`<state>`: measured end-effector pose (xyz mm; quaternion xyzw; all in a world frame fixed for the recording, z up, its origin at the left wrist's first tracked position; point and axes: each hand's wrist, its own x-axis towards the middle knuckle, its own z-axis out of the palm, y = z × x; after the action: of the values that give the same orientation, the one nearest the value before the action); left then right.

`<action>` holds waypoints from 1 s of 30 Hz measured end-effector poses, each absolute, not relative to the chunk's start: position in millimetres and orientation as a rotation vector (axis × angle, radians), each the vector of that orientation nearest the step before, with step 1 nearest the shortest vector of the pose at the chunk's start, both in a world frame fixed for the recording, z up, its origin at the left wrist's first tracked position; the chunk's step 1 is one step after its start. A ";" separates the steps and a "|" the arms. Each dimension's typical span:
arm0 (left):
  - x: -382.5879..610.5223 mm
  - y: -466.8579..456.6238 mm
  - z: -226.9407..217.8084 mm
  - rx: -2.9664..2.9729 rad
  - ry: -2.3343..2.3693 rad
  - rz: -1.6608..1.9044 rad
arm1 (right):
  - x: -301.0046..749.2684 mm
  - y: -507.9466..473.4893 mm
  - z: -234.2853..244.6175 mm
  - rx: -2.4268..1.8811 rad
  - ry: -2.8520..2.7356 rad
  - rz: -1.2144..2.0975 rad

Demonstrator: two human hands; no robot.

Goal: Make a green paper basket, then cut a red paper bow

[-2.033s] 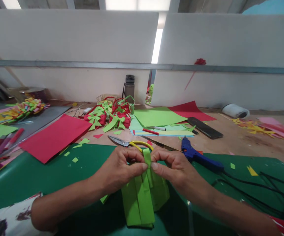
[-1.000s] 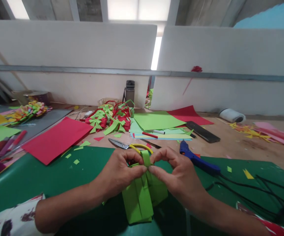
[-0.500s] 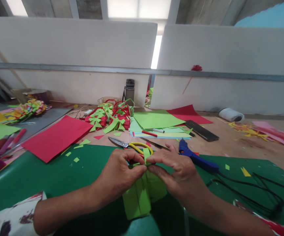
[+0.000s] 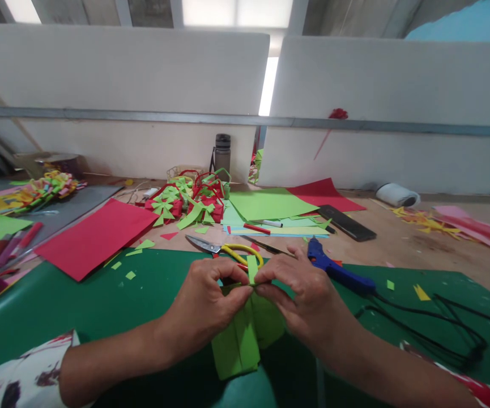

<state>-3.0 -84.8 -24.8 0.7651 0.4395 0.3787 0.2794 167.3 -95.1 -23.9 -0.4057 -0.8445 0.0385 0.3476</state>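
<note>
A folded light-green paper piece [image 4: 237, 347] hangs below my fingertips at the near edge of the green mat. My left hand [image 4: 208, 297] pinches its upper edge between thumb and forefinger. From the other side my right hand [image 4: 302, 292] pinches the same edge, its fingertips almost touching the left ones. A narrow green strip stands up between the two hands. Part of the paper is hidden behind my fingers. Just beyond the hands lie scissors with yellow handles [image 4: 230, 249], and right of my right hand rests a blue glue gun [image 4: 340, 271].
Red and green paper baskets [image 4: 185, 204] stand at the back, before a dark bottle [image 4: 222, 156]. A red sheet [image 4: 100, 235] lies left, green sheets [image 4: 270, 204] and a phone [image 4: 347, 222] at centre right. The black cord [image 4: 431, 323] loops across the green mat [image 4: 151, 300].
Both hands keep their pinch on the green paper, with barely any movement. The whole view has shifted very slightly.
</note>
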 end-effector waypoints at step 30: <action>-6.0 -81.3 -29.5 2.193 0.875 1.077 | 169.7 -96.1 -24.3 -1.079 -2.351 0.083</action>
<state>-6.0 -81.3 -29.5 0.8137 0.3246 0.3996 0.2697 169.7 -96.1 -24.3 -0.4009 -0.8738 0.0310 0.2734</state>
